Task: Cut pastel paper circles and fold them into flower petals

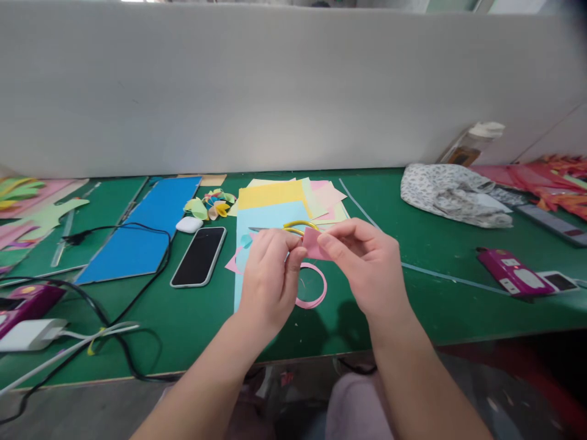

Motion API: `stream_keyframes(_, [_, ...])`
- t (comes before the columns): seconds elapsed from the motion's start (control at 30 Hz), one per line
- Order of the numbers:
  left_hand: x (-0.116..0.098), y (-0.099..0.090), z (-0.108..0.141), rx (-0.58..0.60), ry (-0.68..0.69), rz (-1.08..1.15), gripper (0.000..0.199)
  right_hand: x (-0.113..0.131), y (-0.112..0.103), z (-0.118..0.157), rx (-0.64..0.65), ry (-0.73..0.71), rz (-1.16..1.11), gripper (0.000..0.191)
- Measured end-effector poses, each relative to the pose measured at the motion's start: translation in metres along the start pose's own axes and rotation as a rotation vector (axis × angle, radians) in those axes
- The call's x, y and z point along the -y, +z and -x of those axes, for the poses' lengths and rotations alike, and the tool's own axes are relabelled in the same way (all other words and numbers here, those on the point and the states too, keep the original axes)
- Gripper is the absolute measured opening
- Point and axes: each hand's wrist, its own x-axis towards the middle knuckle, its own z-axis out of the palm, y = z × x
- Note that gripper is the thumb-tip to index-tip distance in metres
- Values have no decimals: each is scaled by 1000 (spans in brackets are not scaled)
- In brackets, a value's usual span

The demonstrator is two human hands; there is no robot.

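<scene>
Between my two hands is a small piece of pink paper [312, 243], held above the table. My left hand [270, 269] pinches its left side, and my right hand [367, 263] grips its right side between thumb and fingers. Just behind the paper lie scissors with yellow handles [300, 225], their blades pointing left and partly hidden by my left hand. A pink paper ring [323, 293] rests on the table below my hands. Under the scissors is a stack of coloured sheets, with a light blue sheet [270, 214] and a yellow one [270, 194] showing.
Left of the sheets are a phone [199, 256], a white earbud case [189, 225], small folded paper pieces [213, 205] and a blue board [142, 226] crossed by a black cable. To the right lie a patterned cloth [449, 192], a bottle [474, 143] and a purple device [513, 272].
</scene>
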Motion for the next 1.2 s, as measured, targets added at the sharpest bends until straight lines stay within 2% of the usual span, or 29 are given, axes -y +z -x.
stream_keyframes(0.33, [5, -2, 0, 22, 6, 4, 10, -4, 1, -1, 35, 20, -18, 6])
stream_keyframes(0.5, [9, -3, -1, 11, -2, -24, 12, -8, 0, -3, 98, 39, -28, 6])
stream_keyframes(0.57, [11, -3, -2, 45, -56, 21, 13, -11, -1, -5, 118, 45, -57, 10])
stream_keyframes(0.67, [14, -3, -3, 107, -236, 174, 14, -16, -1, -10, 126, 61, -99, 16])
stream_keyframes(0.77, [19, -2, -3, 143, -430, 369, 18, -20, 1, -12, 140, 116, -135, 12])
stream_keyframes(0.83, [21, 0, -3, 163, -513, 494, 20, -23, 2, -13, 159, 149, -161, 8])
stream_keyframes(0.97, [26, 1, -5, 186, -614, 662, 19, -30, 4, -14, 199, 206, -210, 8])
stream_keyframes(1.2, [36, 4, -3, 231, -678, 744, 22, -42, 4, -15, 266, 327, -307, 8])
